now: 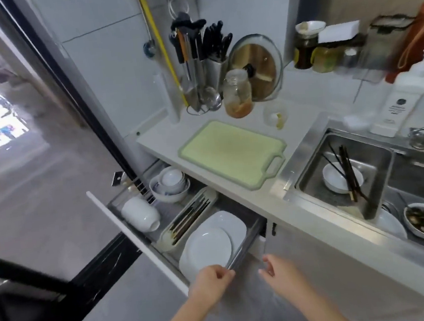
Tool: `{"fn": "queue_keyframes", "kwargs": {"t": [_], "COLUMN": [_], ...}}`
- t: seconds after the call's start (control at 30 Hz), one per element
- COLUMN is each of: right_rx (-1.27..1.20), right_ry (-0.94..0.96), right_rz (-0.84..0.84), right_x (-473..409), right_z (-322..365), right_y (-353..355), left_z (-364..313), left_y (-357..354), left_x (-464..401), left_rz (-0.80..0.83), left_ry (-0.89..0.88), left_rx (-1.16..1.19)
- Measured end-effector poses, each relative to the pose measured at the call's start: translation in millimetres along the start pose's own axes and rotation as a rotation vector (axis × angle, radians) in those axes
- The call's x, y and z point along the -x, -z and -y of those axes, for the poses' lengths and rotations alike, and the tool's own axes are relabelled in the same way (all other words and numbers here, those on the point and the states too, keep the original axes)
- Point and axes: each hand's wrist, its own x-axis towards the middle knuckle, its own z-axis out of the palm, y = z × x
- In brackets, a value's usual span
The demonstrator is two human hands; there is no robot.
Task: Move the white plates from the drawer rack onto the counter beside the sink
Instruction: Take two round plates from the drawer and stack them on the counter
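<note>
The drawer rack (247, 242) is pulled out below the counter (303, 125). A stack of white plates (208, 246) lies in its near right part, a round one on top and a squarish one (233, 223) under it. My left hand (211, 276) is at the near rim of the stack, by the drawer's metal corner. Its fingers are curled and pinched together, and what they touch is hidden. My right hand (275, 268) hovers just right of the drawer, in front of the cabinet door, fingers apart and holding nothing.
A green cutting board (233, 153) lies on the counter left of the steel sink (306, 151), which holds a bowl and chopsticks. The drawer also holds nested bowls (169, 185), a white cup (139, 214) and a chopstick tray (188, 217). A jar (236, 93), knives and a pot lid stand at the back.
</note>
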Motion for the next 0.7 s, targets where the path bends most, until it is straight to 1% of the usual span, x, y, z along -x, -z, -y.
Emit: {"fn": "queue_keyframes", "kwargs": {"t": [0.17,0.33,0.5,0.6,0.7], "right_rx": [0.043,0.066,0.047,0.051,0.037], "right_ry": [0.027,0.010,-0.045,-0.077,-0.105], "right_rz": [0.028,0.041,0.074,0.084,0.130], "right_x": [-23,-43,-61,-79,-104], "right_z": [56,83,98,100,96], "right_y": [-35,-70,-86,-86,-83], "left_z": [44,80,90,90,86], "left_y": [48,78,88,87,86], "left_x": [-21,-45,-67,-86,-108], "left_rz": [-0.014,0.022,0.062,0.079,0.076], "left_ry": [-0.004,0.001,0.035,0.054,0.083], "left_rx": [-0.010,0.027,0.103,0.106,0.099]}}
